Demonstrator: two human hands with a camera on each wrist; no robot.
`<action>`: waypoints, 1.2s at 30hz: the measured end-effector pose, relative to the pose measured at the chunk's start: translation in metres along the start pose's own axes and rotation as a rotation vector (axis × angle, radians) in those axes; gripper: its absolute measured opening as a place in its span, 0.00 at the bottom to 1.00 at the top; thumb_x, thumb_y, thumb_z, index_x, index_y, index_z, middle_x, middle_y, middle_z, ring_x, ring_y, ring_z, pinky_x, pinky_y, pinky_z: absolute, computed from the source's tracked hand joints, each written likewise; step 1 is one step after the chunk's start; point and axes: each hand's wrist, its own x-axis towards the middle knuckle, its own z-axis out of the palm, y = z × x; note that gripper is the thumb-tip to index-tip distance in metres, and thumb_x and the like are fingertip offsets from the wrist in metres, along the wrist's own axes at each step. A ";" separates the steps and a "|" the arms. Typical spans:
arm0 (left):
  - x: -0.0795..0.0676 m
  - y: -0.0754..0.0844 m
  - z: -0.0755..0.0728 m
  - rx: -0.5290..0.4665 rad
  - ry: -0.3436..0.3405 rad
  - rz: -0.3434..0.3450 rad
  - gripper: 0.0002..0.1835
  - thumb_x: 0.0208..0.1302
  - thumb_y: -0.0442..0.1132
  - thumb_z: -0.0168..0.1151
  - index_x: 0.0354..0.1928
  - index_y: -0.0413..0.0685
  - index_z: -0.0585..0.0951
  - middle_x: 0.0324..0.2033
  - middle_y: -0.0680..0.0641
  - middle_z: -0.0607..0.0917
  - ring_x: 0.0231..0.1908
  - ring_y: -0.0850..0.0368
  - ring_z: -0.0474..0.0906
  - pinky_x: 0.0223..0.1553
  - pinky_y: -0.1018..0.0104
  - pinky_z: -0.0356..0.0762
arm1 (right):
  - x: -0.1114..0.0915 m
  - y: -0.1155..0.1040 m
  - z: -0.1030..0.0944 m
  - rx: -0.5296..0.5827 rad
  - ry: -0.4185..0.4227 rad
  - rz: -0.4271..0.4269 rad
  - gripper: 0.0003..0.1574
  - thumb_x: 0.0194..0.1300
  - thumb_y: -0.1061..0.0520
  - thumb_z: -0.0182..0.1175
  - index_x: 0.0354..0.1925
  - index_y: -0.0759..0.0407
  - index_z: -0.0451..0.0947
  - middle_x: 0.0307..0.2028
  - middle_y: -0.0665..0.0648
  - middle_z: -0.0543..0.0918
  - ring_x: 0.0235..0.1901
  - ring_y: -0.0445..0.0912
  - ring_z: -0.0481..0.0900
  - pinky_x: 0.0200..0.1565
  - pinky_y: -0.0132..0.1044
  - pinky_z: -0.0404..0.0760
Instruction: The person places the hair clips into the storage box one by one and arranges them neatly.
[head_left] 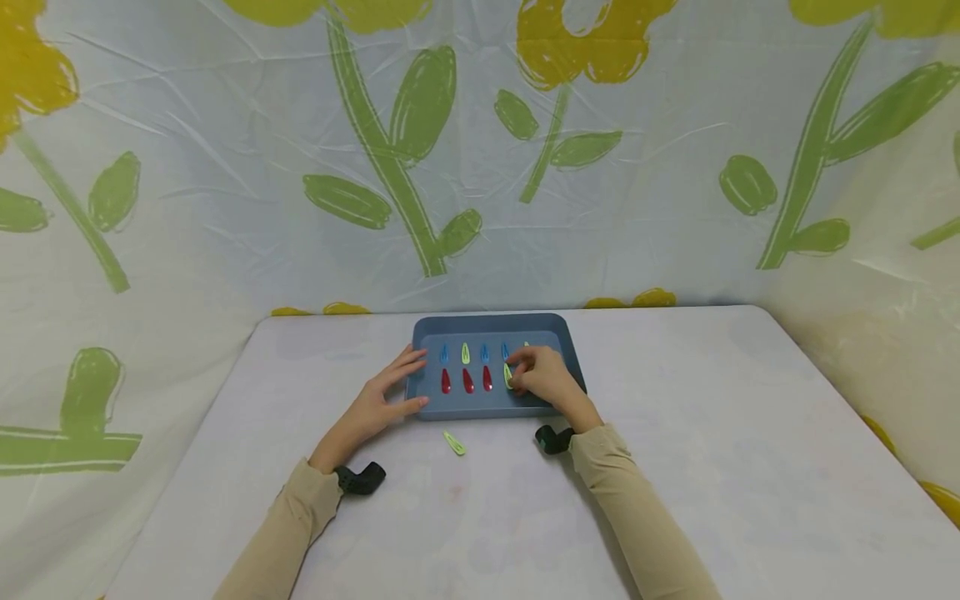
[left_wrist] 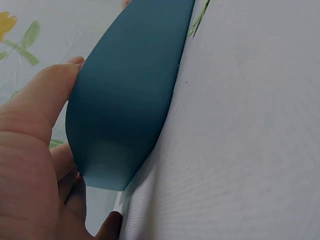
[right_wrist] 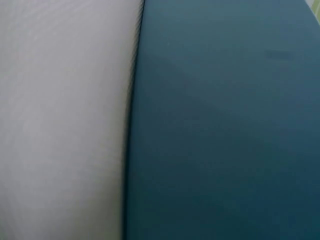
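Note:
A blue-grey tray (head_left: 480, 407) holds two rows of snap hair clips: blue ones such as the blue hair clip (head_left: 484, 353), red ones such as the red hair clip (head_left: 468, 381), and yellow-green ones. My right hand (head_left: 547, 377) is over the tray's right half and pinches a yellow-green hair clip (head_left: 507, 376) in the front row. It partly covers another one behind it. At the tray's left end, my left hand (head_left: 378, 400) rests with spread, fairly straight fingers touching the rim. In the left wrist view, its thumb (left_wrist: 45, 95) lies against the tray wall (left_wrist: 125, 100).
One loose yellow-green hair clip (head_left: 453, 443) lies on the white tabletop (head_left: 465, 533) in front of the tray. A flower-printed sheet (head_left: 247, 192) hangs behind the table. Black wrist cameras (head_left: 362, 479) sit near both cuffs. The right wrist view shows only tray wall and tabletop.

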 end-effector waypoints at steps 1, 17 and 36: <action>0.000 0.000 0.000 0.003 0.000 -0.002 0.33 0.62 0.29 0.69 0.68 0.29 0.68 0.74 0.34 0.57 0.76 0.41 0.41 0.71 0.37 0.44 | 0.000 0.000 0.000 -0.007 -0.001 -0.002 0.22 0.54 0.68 0.67 0.50 0.67 0.82 0.24 0.55 0.83 0.21 0.45 0.83 0.28 0.35 0.79; 0.000 0.002 -0.001 0.002 0.001 -0.007 0.34 0.62 0.31 0.69 0.68 0.30 0.68 0.73 0.34 0.59 0.76 0.42 0.42 0.71 0.37 0.44 | -0.003 -0.004 -0.002 -0.080 -0.022 -0.012 0.21 0.57 0.66 0.67 0.50 0.67 0.81 0.22 0.54 0.84 0.18 0.45 0.81 0.29 0.36 0.79; -0.001 0.001 0.000 0.002 0.002 0.001 0.34 0.62 0.30 0.69 0.68 0.29 0.68 0.73 0.34 0.59 0.76 0.42 0.42 0.71 0.38 0.44 | -0.003 -0.006 -0.005 -0.097 -0.025 0.017 0.19 0.58 0.64 0.68 0.49 0.67 0.81 0.22 0.55 0.83 0.18 0.45 0.82 0.31 0.38 0.82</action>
